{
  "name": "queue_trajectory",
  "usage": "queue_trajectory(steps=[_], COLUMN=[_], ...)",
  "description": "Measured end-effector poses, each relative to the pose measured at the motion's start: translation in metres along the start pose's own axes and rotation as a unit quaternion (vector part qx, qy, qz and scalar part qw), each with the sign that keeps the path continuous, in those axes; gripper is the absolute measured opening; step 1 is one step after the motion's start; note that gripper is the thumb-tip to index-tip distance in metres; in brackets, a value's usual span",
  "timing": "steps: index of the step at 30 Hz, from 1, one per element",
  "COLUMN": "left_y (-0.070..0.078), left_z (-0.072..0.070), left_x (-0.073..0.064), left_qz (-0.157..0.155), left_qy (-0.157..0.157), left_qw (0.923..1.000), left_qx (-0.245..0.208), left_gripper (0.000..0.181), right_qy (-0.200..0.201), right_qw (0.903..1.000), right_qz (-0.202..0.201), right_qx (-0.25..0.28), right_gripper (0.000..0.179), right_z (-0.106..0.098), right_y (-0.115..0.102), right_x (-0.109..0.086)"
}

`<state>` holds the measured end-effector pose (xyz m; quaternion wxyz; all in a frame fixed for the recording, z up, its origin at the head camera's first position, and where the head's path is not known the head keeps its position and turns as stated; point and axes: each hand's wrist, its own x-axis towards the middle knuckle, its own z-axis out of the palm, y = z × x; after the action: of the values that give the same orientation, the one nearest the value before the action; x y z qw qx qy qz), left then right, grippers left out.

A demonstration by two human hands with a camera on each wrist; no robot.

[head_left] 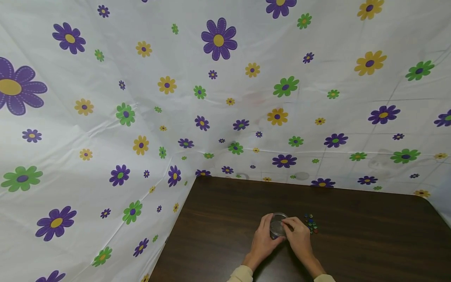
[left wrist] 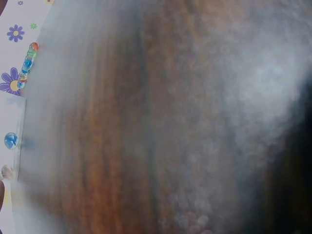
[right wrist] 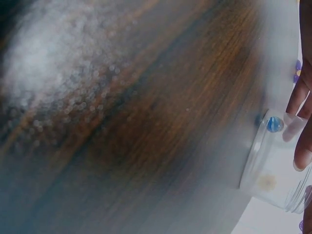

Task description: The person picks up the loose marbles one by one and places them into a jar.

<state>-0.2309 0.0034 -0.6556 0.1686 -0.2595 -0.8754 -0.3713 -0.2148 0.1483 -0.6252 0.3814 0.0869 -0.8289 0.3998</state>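
A clear round jar (head_left: 274,235) stands on the dark table between the two hands. My left hand (head_left: 262,239) grips its left side, with the thumb in front and fingers behind. The right hand (head_left: 299,236) has bent fingers, its fingertips right at the jar's upper right rim; I cannot tell what they pinch. One blue marble (right wrist: 274,124) lies at the bottom inside the jar, seen through the wall, and threads show near the top. To the right of the right hand, several coloured marbles (head_left: 311,224) form a loose group on the table.
The brown wood-grain table (head_left: 370,231) reaches back to a white sheet (head_left: 218,105) printed with purple, green and yellow flowers. This sheet hangs behind and along the left. Both wrist views show mostly blurred tabletop, with the jar at one side edge.
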Motion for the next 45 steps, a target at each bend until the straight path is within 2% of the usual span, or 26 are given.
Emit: queue_trajectory(steps=[20, 32, 40, 45], left_y=[-0.001, 0.003, 0.005, 0.003], left_z=[0.001, -0.003, -0.003, -0.001], left_x=[-0.002, 0.000, 0.000, 0.000], left_qz=[0.000, -0.016, -0.013, -0.004], left_qy=[0.005, -0.016, -0.008, 0.003], left_qw=[1.0000, 0.9997, 0.9998, 1.0000], left_qx=[0.006, -0.004, -0.013, -0.003], left_gripper=[0.083, 0.082, 0.085, 0.085], right_qy=[-0.006, -0.008, 0.020, 0.032], right_qw=[1.0000, 0.9999, 0.9994, 0.9989], right_qz=[-0.005, 0.001, -0.004, 0.014], right_qx=[0.002, -0.012, -0.026, -0.033], right_gripper=[0.026, 0.026, 0.027, 0.025], right_z=[-0.001, -0.002, -0.014, -0.026], right_y=[-0.001, 0.001, 0.012, 0.022], right_x=[-0.001, 0.000, 0.005, 0.009])
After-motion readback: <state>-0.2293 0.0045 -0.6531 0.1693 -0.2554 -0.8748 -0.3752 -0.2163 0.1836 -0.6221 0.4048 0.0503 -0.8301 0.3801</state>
